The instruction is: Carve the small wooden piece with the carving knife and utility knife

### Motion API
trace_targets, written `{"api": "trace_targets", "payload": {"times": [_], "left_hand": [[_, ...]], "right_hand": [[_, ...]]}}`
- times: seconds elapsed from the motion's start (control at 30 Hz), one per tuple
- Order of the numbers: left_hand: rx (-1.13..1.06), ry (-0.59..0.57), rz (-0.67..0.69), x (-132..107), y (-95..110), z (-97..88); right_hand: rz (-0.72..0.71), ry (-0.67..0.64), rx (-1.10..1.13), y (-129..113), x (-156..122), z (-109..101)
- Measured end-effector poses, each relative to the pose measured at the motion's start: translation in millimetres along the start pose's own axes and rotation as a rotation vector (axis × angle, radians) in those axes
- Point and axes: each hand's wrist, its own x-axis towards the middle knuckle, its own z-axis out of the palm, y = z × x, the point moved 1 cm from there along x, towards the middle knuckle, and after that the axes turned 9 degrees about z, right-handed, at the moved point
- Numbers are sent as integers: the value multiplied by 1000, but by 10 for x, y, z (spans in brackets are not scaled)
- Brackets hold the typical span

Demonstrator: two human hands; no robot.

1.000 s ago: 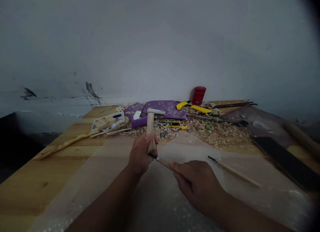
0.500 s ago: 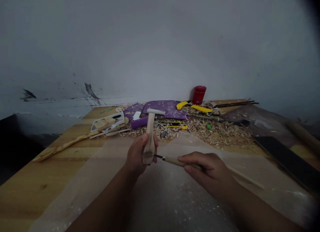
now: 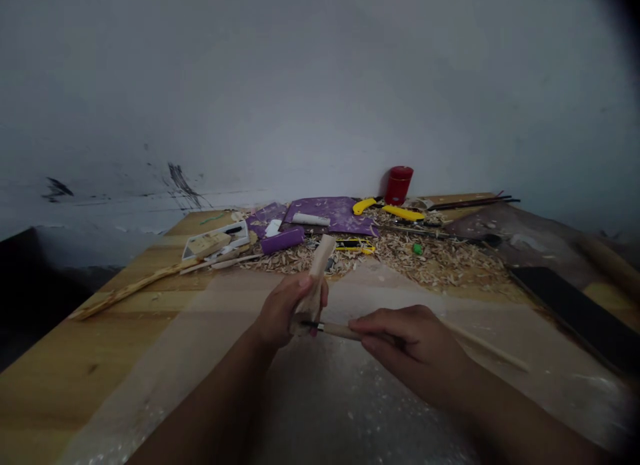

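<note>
My left hand (image 3: 283, 313) is closed around a pale wooden piece (image 3: 316, 275) that rises tilted to the right from my fist. My right hand (image 3: 410, 345) pinches the wooden handle of a small carving tool (image 3: 336, 330), and its dark metal tip touches the lower end of the wooden piece. Both hands hover over a sheet of clear bubble wrap (image 3: 325, 398) spread on the wooden table (image 3: 65, 378).
A second wooden-handled tool (image 3: 487, 348) lies right of my right hand. Wood shavings (image 3: 435, 258), yellow utility knives (image 3: 400, 213), purple paper (image 3: 340, 213), a red can (image 3: 399, 185) and a white tray (image 3: 215, 241) crowd the table's back. A dark slab (image 3: 575, 311) lies right; a long stick (image 3: 130, 288) left.
The wooden piece has tipped from upright to leaning right. My right hand shifted its grip on the tool and brought the tip against the piece's lower end.
</note>
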Motion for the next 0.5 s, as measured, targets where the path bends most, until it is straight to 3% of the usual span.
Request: {"api": "trace_targets", "payload": {"times": [0.23, 0.5], "left_hand": [[95, -121, -35, 4, 34, 32], [14, 7, -49, 3, -34, 39]], "right_hand": [[15, -60, -25, -49, -6, -40], [-29, 9, -107, -45, -24, 101]]}}
